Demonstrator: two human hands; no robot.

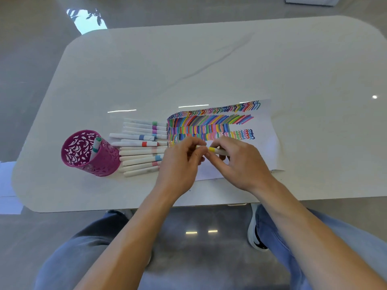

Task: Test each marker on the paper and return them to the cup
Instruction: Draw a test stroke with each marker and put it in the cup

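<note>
A white marker with a yellow band [213,150] is held level above the paper [263,130], which is covered in rows of coloured strokes. My left hand [182,162] grips its left end, likely the cap, and my right hand [236,162] grips its barrel. A magenta cut-out cup [104,162] stands at the left with one teal-banded marker [96,146] inside. Several white markers [140,147] with coloured bands lie in a row between cup and paper.
The white table [209,59] has a rounded near edge just below my wrists. My knees in blue jeans and a shoe [254,235] show under it. A white sheet [8,185] lies on the floor at the far left.
</note>
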